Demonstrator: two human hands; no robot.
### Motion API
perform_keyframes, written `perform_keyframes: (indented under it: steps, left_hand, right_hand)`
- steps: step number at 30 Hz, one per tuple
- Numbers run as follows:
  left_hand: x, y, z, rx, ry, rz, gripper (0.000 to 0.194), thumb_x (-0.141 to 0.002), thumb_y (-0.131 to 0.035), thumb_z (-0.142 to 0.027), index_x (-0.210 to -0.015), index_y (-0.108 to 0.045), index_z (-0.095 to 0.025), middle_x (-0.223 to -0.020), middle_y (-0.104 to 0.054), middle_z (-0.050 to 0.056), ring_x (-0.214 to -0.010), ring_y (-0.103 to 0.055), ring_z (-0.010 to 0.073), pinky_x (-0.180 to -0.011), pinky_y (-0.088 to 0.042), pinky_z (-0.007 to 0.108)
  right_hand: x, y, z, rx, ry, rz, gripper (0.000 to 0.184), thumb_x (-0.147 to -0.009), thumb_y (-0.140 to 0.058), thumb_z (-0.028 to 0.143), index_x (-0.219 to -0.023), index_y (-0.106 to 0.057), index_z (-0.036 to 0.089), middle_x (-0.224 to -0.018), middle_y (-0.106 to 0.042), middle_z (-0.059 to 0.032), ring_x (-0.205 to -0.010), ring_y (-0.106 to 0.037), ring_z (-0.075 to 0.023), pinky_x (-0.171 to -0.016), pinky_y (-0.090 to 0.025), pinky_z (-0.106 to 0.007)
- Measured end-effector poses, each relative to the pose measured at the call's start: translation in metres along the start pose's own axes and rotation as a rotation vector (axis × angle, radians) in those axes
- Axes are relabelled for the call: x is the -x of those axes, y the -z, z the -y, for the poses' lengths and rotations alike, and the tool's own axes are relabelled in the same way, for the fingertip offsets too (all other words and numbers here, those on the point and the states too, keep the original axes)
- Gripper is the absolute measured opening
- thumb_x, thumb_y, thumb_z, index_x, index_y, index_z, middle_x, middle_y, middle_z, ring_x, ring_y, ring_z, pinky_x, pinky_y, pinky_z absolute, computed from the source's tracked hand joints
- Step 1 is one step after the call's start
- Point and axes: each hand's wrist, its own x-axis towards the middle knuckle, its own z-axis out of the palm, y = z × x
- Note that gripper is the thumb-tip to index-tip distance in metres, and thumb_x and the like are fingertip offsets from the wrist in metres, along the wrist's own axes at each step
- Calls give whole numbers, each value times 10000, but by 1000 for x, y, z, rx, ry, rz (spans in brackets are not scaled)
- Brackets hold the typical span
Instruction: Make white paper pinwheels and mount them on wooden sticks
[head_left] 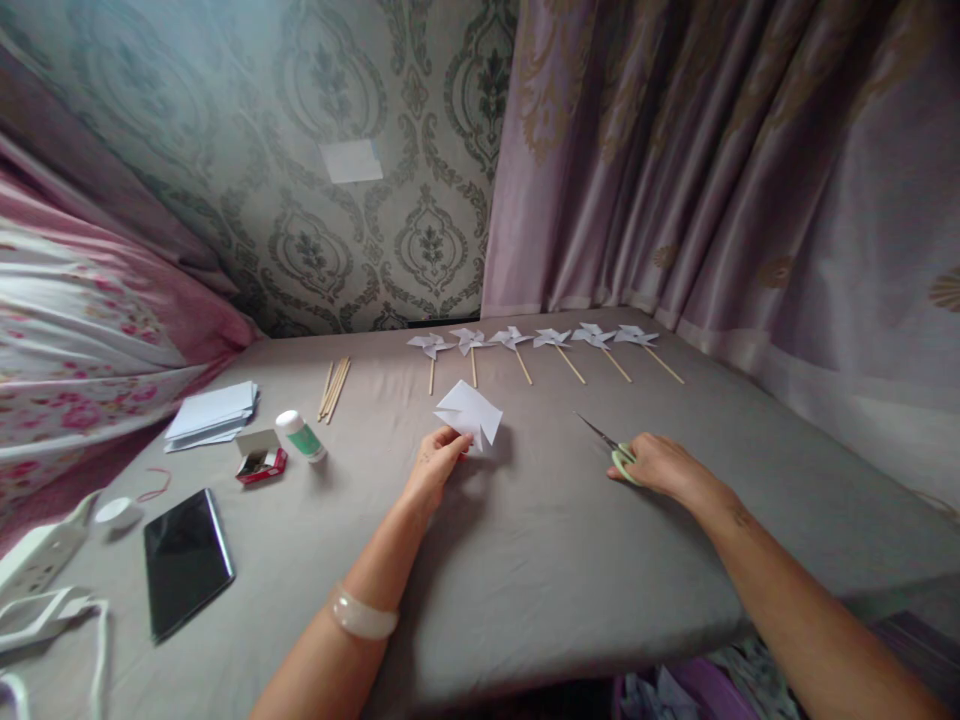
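Between the thumb and fingers of my left hand [440, 462] is a white paper square [472, 408], held above the table with slits cut in toward its middle. My right hand [660, 462] grips the pale green handles of a pair of scissors [606, 440], low over the cloth to the right. Their dark blades point away to the upper left, apart from the paper; they look nearly closed. Beyond both hands, several white paper pinwheels [553, 338] on wooden sticks lie in a row along the table's far side.
On the left lie a stack of white paper [214, 412], wooden sticks [334, 390], a glue stick [301, 436], a small open red box [261, 462], a black phone [187, 562] and a power strip [45, 560]. A grey cloth covers the table [540, 570]. Curtains [600, 150] hang at the right.
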Motion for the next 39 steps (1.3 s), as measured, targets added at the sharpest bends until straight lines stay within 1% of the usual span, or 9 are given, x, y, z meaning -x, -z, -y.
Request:
perform_keyframes:
  steps: [4, 8, 13, 19, 23, 28, 32, 36, 39]
  left_hand:
    - [0, -1, 0, -41, -13, 55, 278, -545, -756, -312, -760, -697, -146, -686, -673, 35, -579, -537, 111, -535, -354, 212]
    - [-2, 0, 4, -60, -1, 1, 299, -522, -787, -284, -758, -664, -148, -653, -675, 45, -542, -549, 115, -517, -356, 220]
    - [-12, 9, 16, -132, -24, -68, 296, -499, -782, -264, -735, -640, -154, -625, -669, 26, -553, -574, 135, -535, -382, 227]
    - [-16, 17, 24, -383, -129, -113, 198, -602, -712, -261, -772, -660, -174, -677, -691, 47, -624, -605, 176, -574, -404, 251]
    - [-12, 17, 18, -514, -149, -143, 115, -659, -675, -238, -756, -683, -177, -676, -693, 59, -650, -618, 198, -613, -420, 275]
    - [-9, 17, 14, -581, -146, -183, 106, -671, -680, -196, -775, -701, -191, -672, -691, 53, -654, -618, 206, -645, -418, 286]
    - [-10, 16, 18, -641, -157, -190, 130, -688, -665, -178, -815, -689, -198, -687, -686, 53, -653, -607, 208, -654, -411, 292]
    - [-12, 15, 21, -719, -205, -191, 80, -718, -655, -187, -791, -669, -213, -725, -682, 54, -703, -600, 215, -687, -412, 303]
    - [-11, 16, 21, -821, -280, -198, 114, -740, -656, -191, -852, -667, -207, -773, -678, 75, -795, -603, 244, -747, -429, 329]
  right_hand:
    - [-8, 7, 1, 26, -32, 132, 332, -689, -682, 482, -629, -706, 157, -582, -665, -129, -623, -652, -221, -542, -360, -279]
    - [-18, 17, 3, 6, -7, 216, 328, -684, -691, 422, -494, -639, 160, -470, -597, -73, -498, -592, -172, -520, -356, -271]
    - [-23, 19, -2, -67, 51, 252, 232, -717, -616, 231, -500, -616, 147, -484, -602, -49, -432, -543, -123, -459, -320, -234]
    - [-11, 11, 4, -17, 3, 116, 204, -761, -586, 261, -670, -710, 127, -593, -669, -106, -551, -627, -177, -519, -347, -257]
    - [-2, 0, 9, 64, -31, -56, 260, -809, -562, 318, -819, -735, 123, -687, -697, -143, -695, -667, -238, -557, -353, -284]
    - [7, -14, 10, 100, -79, -182, 371, -893, -484, 392, -872, -731, 116, -818, -714, -190, -769, -679, -280, -570, -370, -308]
    - [15, -21, 14, 96, -87, -242, 406, -931, -423, 391, -944, -716, 111, -826, -713, -195, -763, -678, -293, -602, -404, -330]
    - [23, -22, 19, 94, -163, -257, 429, -946, -377, 408, -1075, -669, 122, -842, -708, -194, -775, -680, -311, -599, -418, -346]
    - [27, -18, 21, 135, -164, -233, 395, -949, -379, 379, -998, -690, 140, -867, -703, -188, -800, -682, -299, -603, -424, -334]
